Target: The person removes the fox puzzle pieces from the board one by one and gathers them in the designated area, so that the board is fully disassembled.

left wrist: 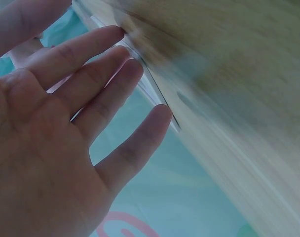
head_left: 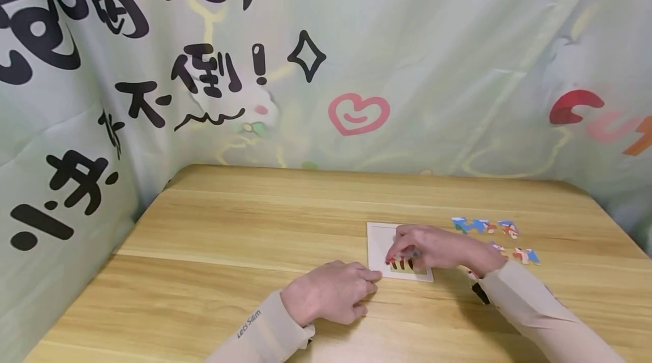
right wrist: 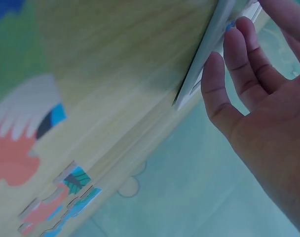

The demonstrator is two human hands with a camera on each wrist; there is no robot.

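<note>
A white puzzle tray [head_left: 378, 244] lies on the table in the head view, with pieces showing brown stripes on yellow [head_left: 402, 264] in its lower part. My right hand [head_left: 430, 245] is over the tray, its index finger and thumb bent about a puzzle piece [head_left: 390, 261] there; the fingers partly hide it. In the right wrist view, the fingers [right wrist: 237, 64] reach to the tray's edge [right wrist: 202, 59]. My left hand [head_left: 333, 290] rests at the tray's lower left corner, index fingertip touching it. Its spread fingers [left wrist: 135, 143] hold nothing in the left wrist view.
Several loose puzzle pieces [head_left: 479, 225] lie right of the tray, with more pieces [head_left: 526, 255] nearer me. Another piece [head_left: 480, 293] is partly behind my right sleeve. The wooden table [head_left: 229, 227] ends at a printed curtain [head_left: 433, 68] at the back and sides.
</note>
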